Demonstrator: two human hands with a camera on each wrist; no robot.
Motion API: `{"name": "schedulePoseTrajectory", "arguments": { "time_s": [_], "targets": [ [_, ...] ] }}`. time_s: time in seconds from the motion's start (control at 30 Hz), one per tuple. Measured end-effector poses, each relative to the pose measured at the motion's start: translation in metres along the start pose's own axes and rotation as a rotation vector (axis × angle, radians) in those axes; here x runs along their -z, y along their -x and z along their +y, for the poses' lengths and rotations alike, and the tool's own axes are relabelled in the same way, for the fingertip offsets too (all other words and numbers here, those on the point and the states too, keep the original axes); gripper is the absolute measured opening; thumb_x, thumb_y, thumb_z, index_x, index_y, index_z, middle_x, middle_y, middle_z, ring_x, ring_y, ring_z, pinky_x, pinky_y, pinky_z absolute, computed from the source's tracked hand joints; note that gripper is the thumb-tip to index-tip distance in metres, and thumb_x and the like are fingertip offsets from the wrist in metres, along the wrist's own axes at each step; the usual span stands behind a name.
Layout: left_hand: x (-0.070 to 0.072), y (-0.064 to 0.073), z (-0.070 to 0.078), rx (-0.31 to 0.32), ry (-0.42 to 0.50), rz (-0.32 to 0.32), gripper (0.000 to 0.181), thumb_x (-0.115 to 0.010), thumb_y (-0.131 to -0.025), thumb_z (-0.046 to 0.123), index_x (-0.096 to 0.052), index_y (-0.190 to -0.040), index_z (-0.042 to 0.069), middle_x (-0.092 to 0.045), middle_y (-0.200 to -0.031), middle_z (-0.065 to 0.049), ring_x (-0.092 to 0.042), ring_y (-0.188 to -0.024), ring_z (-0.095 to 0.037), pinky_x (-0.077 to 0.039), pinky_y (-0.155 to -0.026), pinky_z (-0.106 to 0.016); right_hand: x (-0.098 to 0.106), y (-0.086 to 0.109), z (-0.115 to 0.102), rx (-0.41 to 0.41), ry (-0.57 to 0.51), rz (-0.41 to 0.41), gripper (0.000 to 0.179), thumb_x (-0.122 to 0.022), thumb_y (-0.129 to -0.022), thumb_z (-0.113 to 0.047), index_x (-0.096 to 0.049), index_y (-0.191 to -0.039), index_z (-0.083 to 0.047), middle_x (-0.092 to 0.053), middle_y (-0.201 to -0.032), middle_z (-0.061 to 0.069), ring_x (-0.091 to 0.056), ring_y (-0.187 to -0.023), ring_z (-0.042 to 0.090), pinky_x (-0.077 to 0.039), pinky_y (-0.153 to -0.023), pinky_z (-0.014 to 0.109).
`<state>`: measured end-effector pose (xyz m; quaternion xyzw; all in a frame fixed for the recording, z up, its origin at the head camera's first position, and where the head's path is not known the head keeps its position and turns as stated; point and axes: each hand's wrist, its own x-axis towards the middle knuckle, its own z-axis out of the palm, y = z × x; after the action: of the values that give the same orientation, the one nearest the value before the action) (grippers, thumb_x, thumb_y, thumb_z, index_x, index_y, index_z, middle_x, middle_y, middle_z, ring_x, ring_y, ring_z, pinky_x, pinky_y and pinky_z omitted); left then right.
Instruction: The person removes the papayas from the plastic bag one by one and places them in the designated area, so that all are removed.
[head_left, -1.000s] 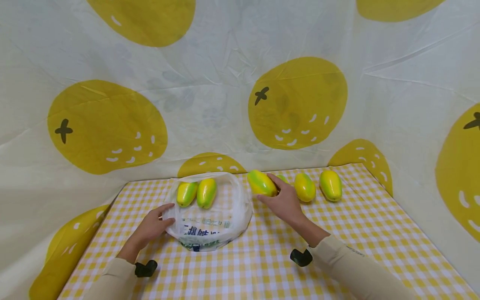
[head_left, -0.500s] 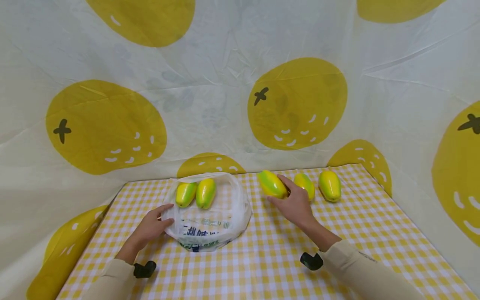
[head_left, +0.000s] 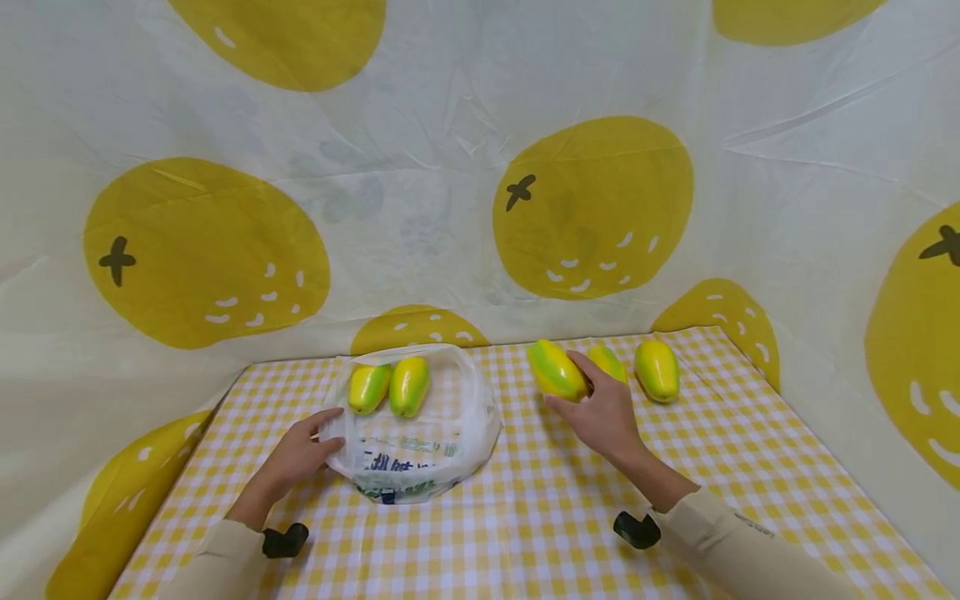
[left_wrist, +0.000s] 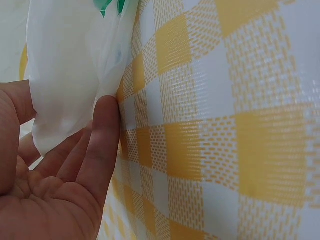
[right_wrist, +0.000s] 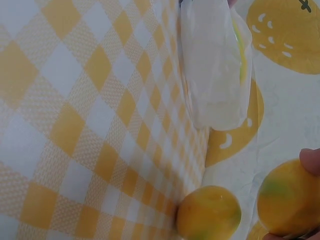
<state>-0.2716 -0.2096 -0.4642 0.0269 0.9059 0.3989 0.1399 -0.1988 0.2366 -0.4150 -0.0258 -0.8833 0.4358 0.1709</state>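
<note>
In the head view my right hand (head_left: 603, 417) grips a shiny yellow-green papaya (head_left: 557, 371) from its right side, thumb below and fingers at the top. The right wrist view has this held papaya (right_wrist: 285, 200) off the tablecloth, with another papaya (right_wrist: 210, 215) resting on the cloth beside it. My left hand (head_left: 300, 454) holds the left edge of a thin white plastic bag (head_left: 480, 417), its mouth spread wide. The bag's edge (left_wrist: 65, 85) runs between my fingers in the left wrist view. Two papayas (head_left: 408, 387) lie side by side inside the bag.
To the right of the held fruit lies one papaya (head_left: 606, 362), partly covered by my hand, and farther right another papaya (head_left: 657, 370). A yellow-checked tablecloth (head_left: 525, 533) covers the table. A fruit-printed white curtain (head_left: 420, 225) hangs close behind its back edge.
My right hand has moved a little to the right with the papaya in its grip. A green bit of fruit seen behind the hand earlier is now hidden. My left hand stays at the bag.
</note>
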Motion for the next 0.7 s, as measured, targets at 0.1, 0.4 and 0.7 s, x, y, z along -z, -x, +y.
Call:
{"name": "schedulePoseTrajectory", "arguments": {
  "time_s": [0.1, 0.4, 0.7],
  "targets": [
    [0.000, 0.000, -0.001, 0.005, 0.003, -0.002, 0.062, -0.059, -0.104, 0.021, -0.038, -0.161, 0.007, -0.044, -0.159, -0.027, -0.056, -0.133, -0.038, -0.056, -0.088, -0.033, 0.003, 0.001, 0.002, -0.001, 0.012, 0.011, 0.076, -0.086, -0.086, -0.023, -0.053, -0.153, -0.012, -0.066, -0.141, 0.021, -0.067, -0.116, 0.038, -0.056, -0.093, 0.053],
    [0.000, -0.001, -0.003, -0.012, -0.010, -0.003, 0.063, -0.060, -0.104, 0.022, -0.038, -0.161, 0.006, -0.043, -0.159, -0.028, -0.056, -0.132, -0.040, -0.057, -0.088, -0.035, 0.019, 0.009, 0.017, 0.014, 0.056, 0.061, 0.075, -0.087, -0.085, -0.020, -0.054, -0.151, -0.006, -0.066, -0.140, 0.024, -0.068, -0.118, 0.041, -0.056, -0.092, 0.054],
    [0.000, -0.002, -0.005, -0.016, -0.008, -0.004, 0.063, -0.060, -0.104, 0.022, -0.038, -0.160, 0.006, -0.042, -0.160, -0.028, -0.055, -0.135, -0.041, -0.057, -0.090, -0.035, 0.035, 0.014, 0.029, 0.012, 0.081, 0.124, 0.073, -0.088, -0.082, -0.016, -0.058, -0.146, -0.004, -0.071, -0.131, 0.024, -0.071, -0.110, 0.037, -0.058, -0.084, 0.036]
  ]
}}
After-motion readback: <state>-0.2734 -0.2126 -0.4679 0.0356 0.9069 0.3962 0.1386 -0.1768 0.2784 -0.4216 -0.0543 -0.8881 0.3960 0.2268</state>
